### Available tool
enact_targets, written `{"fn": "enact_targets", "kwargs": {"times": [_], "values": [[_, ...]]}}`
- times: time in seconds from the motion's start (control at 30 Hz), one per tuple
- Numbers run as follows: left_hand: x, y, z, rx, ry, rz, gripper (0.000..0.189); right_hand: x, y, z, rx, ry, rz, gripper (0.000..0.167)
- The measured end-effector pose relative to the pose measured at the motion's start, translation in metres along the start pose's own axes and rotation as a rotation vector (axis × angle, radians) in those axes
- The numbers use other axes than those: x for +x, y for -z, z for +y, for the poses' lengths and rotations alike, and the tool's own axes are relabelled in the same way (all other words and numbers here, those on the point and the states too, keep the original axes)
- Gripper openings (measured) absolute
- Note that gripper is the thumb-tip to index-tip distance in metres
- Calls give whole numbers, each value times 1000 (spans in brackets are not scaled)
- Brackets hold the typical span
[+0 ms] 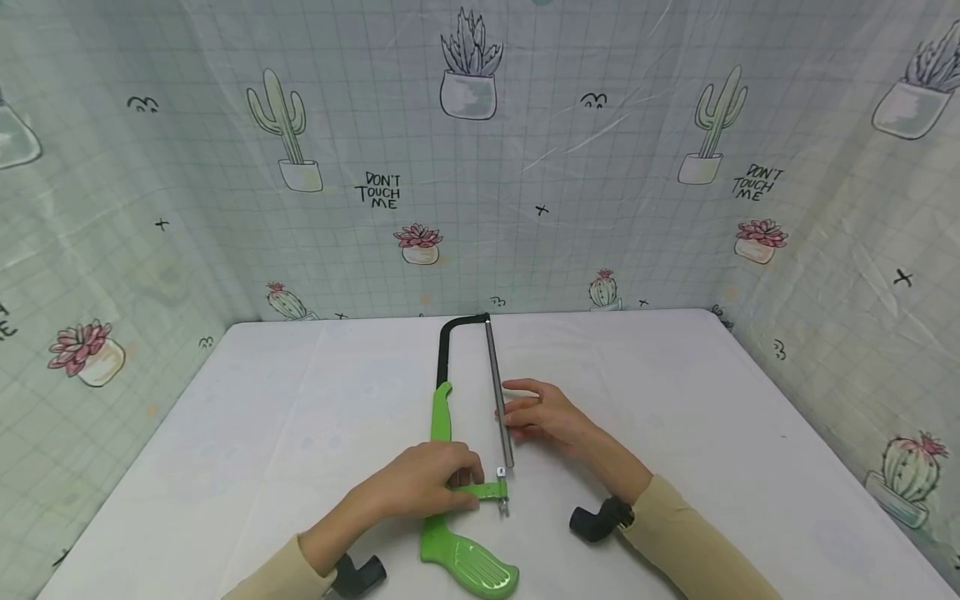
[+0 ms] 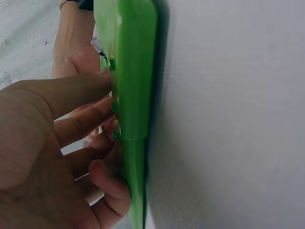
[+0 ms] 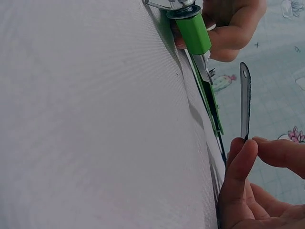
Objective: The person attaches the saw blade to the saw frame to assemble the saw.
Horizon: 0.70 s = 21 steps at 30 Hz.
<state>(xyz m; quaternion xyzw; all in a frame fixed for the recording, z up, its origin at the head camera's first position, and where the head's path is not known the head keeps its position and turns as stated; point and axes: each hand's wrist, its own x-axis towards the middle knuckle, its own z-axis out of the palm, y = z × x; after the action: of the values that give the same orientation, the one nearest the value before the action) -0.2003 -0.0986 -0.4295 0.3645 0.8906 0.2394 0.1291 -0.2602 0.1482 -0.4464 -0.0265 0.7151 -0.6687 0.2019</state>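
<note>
A hacksaw with a green handle [image 1: 480,567] and a black front bow [image 1: 444,354] lies on the table. My left hand [image 1: 431,479] grips the green frame [image 2: 136,71] near its short cross arm, thumb and fingers on the edge in the left wrist view. My right hand [image 1: 551,419] pinches the grey saw blade [image 1: 497,375] between thumb and finger. The blade's near end, with a small hole, stands apart from the metal blade holder [image 3: 202,67] in the right wrist view. At the far end the blade meets the bow's tip. A wing nut [image 1: 504,507] sits below the cross arm.
The hacksaw rests on a white table [image 1: 337,400]. A cloth with printed cacti [image 1: 540,167] hangs behind and along both sides. Black wrist-worn camera mounts [image 1: 596,522] sit by both sleeves.
</note>
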Motion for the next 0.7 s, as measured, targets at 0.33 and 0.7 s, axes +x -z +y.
{"fn": "enact_targets", "kwargs": {"times": [0.33, 0.7], "values": [[0, 0, 0, -16, 0, -2, 14, -3, 0, 2, -67, 12, -58, 77], [-1, 1, 1, -16, 1, -2, 14, -4, -3, 3, -113, 0, -52, 73]]}}
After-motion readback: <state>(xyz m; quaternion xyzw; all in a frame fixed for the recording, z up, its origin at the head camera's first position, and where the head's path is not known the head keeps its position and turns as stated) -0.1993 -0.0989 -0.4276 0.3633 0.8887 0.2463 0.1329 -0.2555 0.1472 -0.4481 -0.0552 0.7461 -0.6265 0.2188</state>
